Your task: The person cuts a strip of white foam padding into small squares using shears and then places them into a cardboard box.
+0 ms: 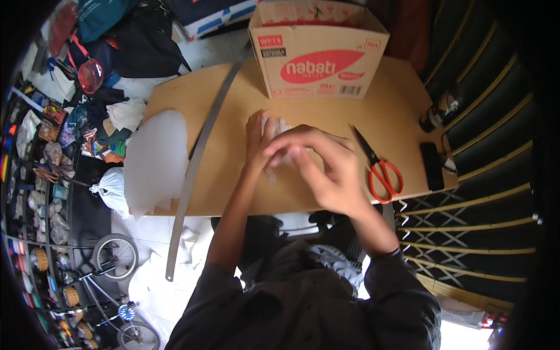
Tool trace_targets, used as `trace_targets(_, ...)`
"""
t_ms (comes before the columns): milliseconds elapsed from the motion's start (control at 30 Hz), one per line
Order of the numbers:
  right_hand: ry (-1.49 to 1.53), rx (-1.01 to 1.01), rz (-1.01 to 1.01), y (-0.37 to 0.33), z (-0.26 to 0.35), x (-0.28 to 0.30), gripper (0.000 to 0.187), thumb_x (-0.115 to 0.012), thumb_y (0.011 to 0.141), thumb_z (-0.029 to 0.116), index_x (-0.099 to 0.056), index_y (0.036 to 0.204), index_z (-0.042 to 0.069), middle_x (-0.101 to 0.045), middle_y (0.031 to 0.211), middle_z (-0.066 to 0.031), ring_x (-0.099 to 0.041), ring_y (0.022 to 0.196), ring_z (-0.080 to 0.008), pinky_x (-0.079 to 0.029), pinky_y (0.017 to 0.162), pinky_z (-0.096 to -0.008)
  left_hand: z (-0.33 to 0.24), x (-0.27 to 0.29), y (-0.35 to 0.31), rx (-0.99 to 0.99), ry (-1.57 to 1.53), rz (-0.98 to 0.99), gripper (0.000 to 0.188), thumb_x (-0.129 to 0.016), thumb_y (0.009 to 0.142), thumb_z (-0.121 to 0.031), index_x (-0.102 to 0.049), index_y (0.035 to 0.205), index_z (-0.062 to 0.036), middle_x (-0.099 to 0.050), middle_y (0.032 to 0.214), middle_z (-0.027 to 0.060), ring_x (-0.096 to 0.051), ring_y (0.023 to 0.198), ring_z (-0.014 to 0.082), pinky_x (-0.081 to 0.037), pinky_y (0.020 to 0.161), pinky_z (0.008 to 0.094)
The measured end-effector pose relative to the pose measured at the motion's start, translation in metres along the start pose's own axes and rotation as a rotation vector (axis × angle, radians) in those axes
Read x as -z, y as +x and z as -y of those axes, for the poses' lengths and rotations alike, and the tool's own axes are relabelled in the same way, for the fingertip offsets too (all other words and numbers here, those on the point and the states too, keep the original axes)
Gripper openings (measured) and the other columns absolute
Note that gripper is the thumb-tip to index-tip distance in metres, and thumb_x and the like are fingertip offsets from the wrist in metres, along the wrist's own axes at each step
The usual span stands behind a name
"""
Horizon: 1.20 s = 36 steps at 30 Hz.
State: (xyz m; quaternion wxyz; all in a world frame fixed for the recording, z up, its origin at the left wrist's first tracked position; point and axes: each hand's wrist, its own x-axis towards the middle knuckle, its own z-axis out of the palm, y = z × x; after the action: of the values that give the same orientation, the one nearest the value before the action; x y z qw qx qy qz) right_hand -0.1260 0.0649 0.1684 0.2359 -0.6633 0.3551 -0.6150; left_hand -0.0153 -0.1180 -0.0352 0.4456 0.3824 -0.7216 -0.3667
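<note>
On the brown tabletop, a crumpled, whitish see-through wrap (282, 126) lies between my two hands. My left hand (256, 140) stands on edge at its left side, with the fingers closed against it. Above and to the right, my right hand (332, 169) is curled over, thumb and forefinger drawn together in a pinch. Its fingertips hang over the wrap, and what they hold, if anything, is hidden. The nearest tool to my right hand is a pair of scissors (380, 175) with orange handles, blades pointing away from me.
A long metal ruler (201, 137) slants across the table's left part and overhangs its front edge. Left of it lies a pale foam-like sheet (156, 160). A printed cardboard box (324, 44) stands at the back. A black phone (431, 166) and dark container (434, 119) sit near the right edge.
</note>
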Motion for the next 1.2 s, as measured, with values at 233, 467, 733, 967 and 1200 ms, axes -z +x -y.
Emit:
trace_targets(233,-0.037,0.405,0.164,0.005,0.081,-0.004,0.013,-0.055,0.087,0.002,-0.065,0.092,-0.005,-0.069,0.084,-0.0160,-0.069,0.074,-0.0227,-0.055,0.068,-0.0322,-0.010,-0.005,-0.001,-0.026,0.443,0.122,0.054,-0.051,0.095,-0.045,-0.047,0.137,-0.0103,-0.035,0.147,0.0240,-0.024,0.138,0.0480,-0.011,0.110,0.0651)
trace_targets(467,-0.063,0.477,0.169,-0.027,0.087,0.001,0.012,-0.062,0.081,0.005,-0.066,0.089,-0.003,-0.069,0.083,-0.0176,-0.068,0.072,-0.0228,-0.056,0.065,-0.0327,-0.001,-0.014,0.005,-0.178,0.333,0.235,0.048,-0.054,0.094,-0.042,-0.056,0.125,-0.0057,-0.048,0.137,0.0191,-0.033,0.133,0.0429,-0.020,0.109,0.0589)
trace_targets(733,-0.050,0.083,0.362,-0.050,0.013,0.001,0.022,-0.061,0.079,0.003,-0.062,0.100,-0.004,-0.067,0.087,-0.0196,-0.067,0.072,-0.0306,-0.056,0.066,-0.0365,-0.018,-0.015,-0.004,-0.348,0.624,-0.002,0.037,-0.056,0.094,-0.033,-0.061,0.115,-0.0024,-0.055,0.125,0.0193,-0.043,0.124,0.0370,-0.033,0.104,0.0440)
trace_targets(967,-0.790,-0.450,0.125,-0.103,-0.141,0.005,0.095,-0.073,0.080,0.044,-0.020,0.146,0.001,-0.022,0.148,-0.0332,-0.019,0.141,-0.0473,-0.018,0.116,-0.0504,-0.024,-0.005,-0.008,-0.043,0.016,0.243,0.047,-0.035,0.102,-0.035,-0.052,0.130,-0.0017,-0.053,0.133,0.0192,-0.052,0.120,0.0327,-0.039,0.101,0.0403)
trace_targets(1200,-0.690,-0.425,0.097,-0.068,-0.185,-0.018,0.093,-0.065,0.083,0.051,-0.019,0.148,0.001,-0.017,0.150,-0.0355,-0.011,0.143,-0.0471,-0.012,0.118,-0.0511,-0.036,0.022,-0.009,0.003,-0.150,0.181,0.049,-0.028,0.103,-0.036,-0.051,0.132,-0.0032,-0.050,0.137,0.0158,-0.050,0.122,0.0304,-0.040,0.100,0.0395)
